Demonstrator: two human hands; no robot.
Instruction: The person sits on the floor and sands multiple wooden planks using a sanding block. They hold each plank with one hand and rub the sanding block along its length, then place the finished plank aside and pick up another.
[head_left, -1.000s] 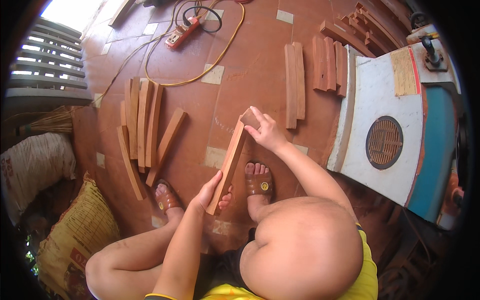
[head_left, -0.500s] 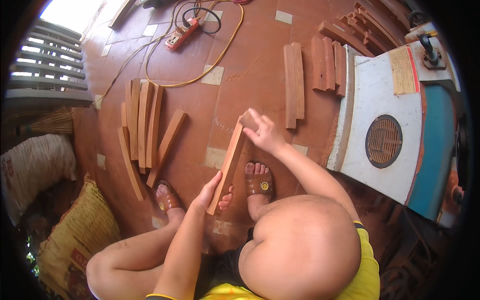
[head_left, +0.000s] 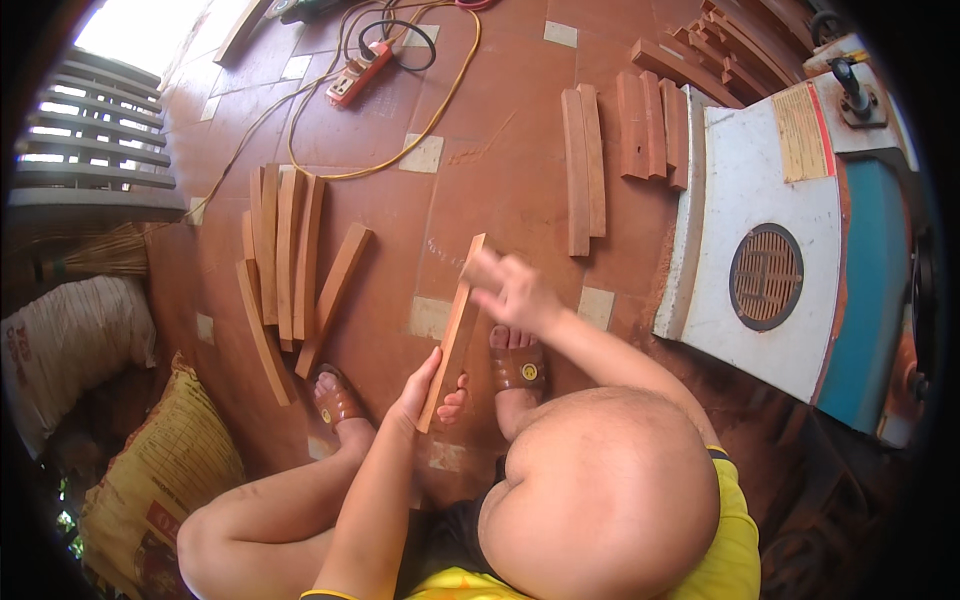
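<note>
Between my legs, a long reddish-brown wooden stick [head_left: 456,345] slants up and away over the floor. My left hand [head_left: 432,388] is wrapped round its near end, thumb on one side and fingers curled under the other. At its far part, my right hand [head_left: 522,295] pinches a small flat brown piece [head_left: 485,268] against the stick's edge. That piece is smeared by motion, so its material is hard to make out; it looks like a folded abrasive sheet.
Several similar wooden sticks [head_left: 288,260] lie on the tiled floor at left, two [head_left: 584,170] at right, more stacked behind. A white and teal machine [head_left: 765,230] stands right. A power strip [head_left: 358,75] with cables lies ahead. Sacks [head_left: 165,470] stand left.
My right hand has slid the small brown piece a little way down the stick, toward me, from its far tip. My left hand keeps its hold.
</note>
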